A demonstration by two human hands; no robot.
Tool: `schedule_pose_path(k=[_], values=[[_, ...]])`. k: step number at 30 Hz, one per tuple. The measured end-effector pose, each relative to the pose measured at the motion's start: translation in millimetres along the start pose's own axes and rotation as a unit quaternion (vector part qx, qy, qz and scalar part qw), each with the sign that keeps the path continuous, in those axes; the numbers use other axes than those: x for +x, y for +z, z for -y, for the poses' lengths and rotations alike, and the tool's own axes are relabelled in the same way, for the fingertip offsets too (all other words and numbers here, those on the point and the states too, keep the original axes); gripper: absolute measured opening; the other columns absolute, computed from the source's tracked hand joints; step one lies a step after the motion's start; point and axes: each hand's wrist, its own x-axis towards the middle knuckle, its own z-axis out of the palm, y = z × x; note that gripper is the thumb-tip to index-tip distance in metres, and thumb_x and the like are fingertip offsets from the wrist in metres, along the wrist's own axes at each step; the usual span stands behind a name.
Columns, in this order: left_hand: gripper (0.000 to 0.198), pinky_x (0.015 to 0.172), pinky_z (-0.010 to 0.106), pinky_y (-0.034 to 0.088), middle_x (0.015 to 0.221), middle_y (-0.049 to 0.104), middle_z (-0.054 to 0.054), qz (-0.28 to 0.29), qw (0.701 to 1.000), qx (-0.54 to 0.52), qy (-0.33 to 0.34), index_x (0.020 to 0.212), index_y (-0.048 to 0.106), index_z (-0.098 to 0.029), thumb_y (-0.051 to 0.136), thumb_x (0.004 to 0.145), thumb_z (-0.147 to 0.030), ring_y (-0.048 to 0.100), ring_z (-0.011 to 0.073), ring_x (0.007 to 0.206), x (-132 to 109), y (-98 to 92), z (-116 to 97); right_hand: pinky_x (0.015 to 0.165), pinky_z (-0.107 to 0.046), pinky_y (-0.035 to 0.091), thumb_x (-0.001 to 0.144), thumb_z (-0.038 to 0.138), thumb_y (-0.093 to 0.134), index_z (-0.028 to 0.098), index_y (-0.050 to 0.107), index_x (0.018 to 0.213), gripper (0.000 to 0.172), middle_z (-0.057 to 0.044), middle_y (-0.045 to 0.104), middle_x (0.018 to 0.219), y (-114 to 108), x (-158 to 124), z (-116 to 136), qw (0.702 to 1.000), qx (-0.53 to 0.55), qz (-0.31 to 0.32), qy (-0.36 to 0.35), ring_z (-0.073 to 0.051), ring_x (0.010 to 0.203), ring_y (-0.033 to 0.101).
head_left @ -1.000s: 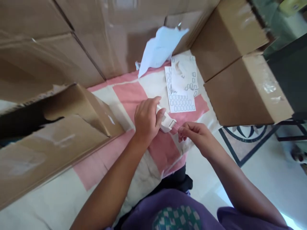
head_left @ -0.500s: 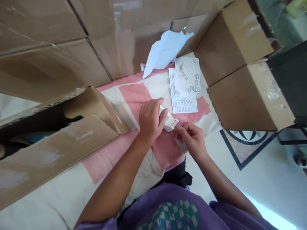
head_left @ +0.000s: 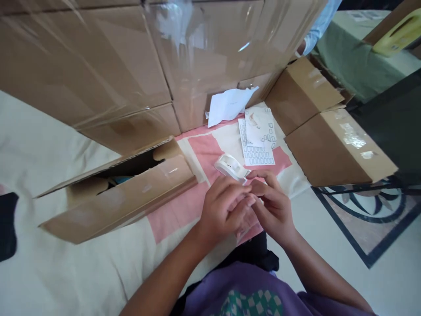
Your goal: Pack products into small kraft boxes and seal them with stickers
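Observation:
A white tape dispenser (head_left: 229, 166) lies on the pink and cream cloth (head_left: 179, 210), just beyond my fingers. My left hand (head_left: 223, 206) is closed, thumb and fingertips pinched together close to my other hand. Opposite it, my right hand (head_left: 271, 204) is pinched too, its fingertips meeting those of the left in front of the dispenser. Whatever is between the fingers is too thin or hidden to make out. Behind the dispenser lie two overlapping printed sheets (head_left: 258, 156) with rows of small outlined boxes.
A crumpled white paper (head_left: 228, 107) leans against stacked, taped cardboard boxes (head_left: 128, 127). To the left lies an open long carton (head_left: 154, 186) with something blue inside. Another open carton (head_left: 332, 153) stands at right. A person's sleeve (head_left: 324, 22) shows at the back, near a yellow container (head_left: 397, 35).
My left hand has let go of the tape dispenser, which now lies on the cloth. That hand has moved toward me to meet my right fingertips. The view has shifted and tilted.

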Motion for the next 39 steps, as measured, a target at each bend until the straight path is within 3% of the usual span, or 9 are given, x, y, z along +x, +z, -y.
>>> schedule_pose_path(k=[5,9,11,12,14,17,22,30,39], values=[[0.013,0.074,0.033,0.05,0.089,0.07,0.006,-0.092,0.972,0.197,0.083,0.106,0.067,-0.014,0.06,0.095,-0.015,0.062,0.0174,0.082,-32,-43.0,-20,0.059,-0.028,0.042,0.096,0.032,0.065,0.02,0.055,0.072,0.028,-0.007,0.061,0.095,28,9,7,0.997,0.019,0.076,-0.006,-0.018,0.087,0.06],[0.018,0.074,0.032,0.049,0.088,0.067,0.005,-0.153,0.971,0.185,0.006,0.103,0.07,-0.016,0.054,0.101,-0.022,0.06,0.0155,0.08,-46,-79.6,-27,0.063,-0.028,0.043,0.098,0.027,0.061,0.019,0.056,0.074,0.026,-0.006,0.062,0.098,48,22,5,0.993,0.056,0.105,-0.021,-0.015,0.083,0.059],[0.019,0.071,0.029,0.049,0.088,0.067,0.004,-0.168,0.973,0.153,-0.038,0.103,0.072,-0.017,0.057,0.101,-0.029,0.061,0.0143,0.08,-46,-90.5,-26,0.066,-0.029,0.046,0.097,0.029,0.063,0.022,0.064,0.094,0.008,-0.006,0.063,0.104,58,25,7,0.982,0.096,0.157,-0.035,-0.015,0.085,0.059],[0.018,0.068,0.027,0.049,0.088,0.067,0.004,-0.172,0.975,0.127,-0.057,0.103,0.073,-0.018,0.06,0.099,-0.031,0.061,0.0135,0.079,-46,-93.5,-25,0.067,-0.029,0.046,0.096,0.03,0.064,0.023,0.064,0.106,0.012,-0.006,0.064,0.105,63,25,8,0.976,0.111,0.184,-0.038,-0.015,0.083,0.058],[0.013,0.064,0.024,0.048,0.088,0.067,0.003,-0.167,0.979,0.07,-0.089,0.102,0.074,-0.019,0.067,0.095,-0.028,0.061,0.0124,0.077,-43,-95.4,-22,0.065,-0.027,0.046,0.096,0.032,0.065,0.023,0.063,0.115,0.021,-0.004,0.065,0.098,72,25,13,0.964,0.133,0.229,-0.035,-0.013,0.077,0.055],[0.011,0.063,0.022,0.048,0.086,0.068,0.001,-0.16,0.979,0.021,-0.121,0.101,0.075,-0.021,0.07,0.092,-0.017,0.062,0.0106,0.076,-40,-93.6,-20,0.061,-0.026,0.042,0.098,0.028,0.061,0.022,0.064,0.097,0.007,0.001,0.06,0.08,84,25,20,0.958,0.159,0.24,-0.021,-0.011,0.069,0.051],[0.011,0.061,0.02,0.048,0.083,0.067,0.0,-0.171,0.974,0.026,-0.143,0.1,0.076,-0.021,0.069,0.092,-0.017,0.061,0.0095,0.073,-39,-93.1,-21,0.061,-0.026,0.041,0.1,0.022,0.057,0.02,0.061,0.085,0.016,0.002,0.057,0.074,89,27,24,0.951,0.206,0.231,-0.024,-0.01,0.067,0.05],[0.021,0.066,0.022,0.05,0.092,0.07,0.001,-0.139,0.978,0.107,-0.112,0.11,0.075,-0.021,0.067,0.092,-0.013,0.062,0.0101,0.078,-40,-97.7,-27,0.067,-0.028,0.046,0.098,0.016,0.057,0.022,0.064,0.089,0.013,0.0,0.061,0.079,81,26,22,0.95,0.223,0.213,-0.051,-0.013,0.073,0.058],[0.024,0.073,0.024,0.052,0.094,0.068,0.001,-0.073,0.964,0.239,-0.09,0.111,0.073,-0.019,0.063,0.092,-0.008,0.062,0.0097,0.08,-35,-107.4,-40,0.063,-0.028,0.041,0.094,0.011,0.057,0.021,0.055,0.079,0.018,0.001,0.053,0.073,77,22,21,0.957,0.188,0.202,-0.087,-0.012,0.068,0.051]])
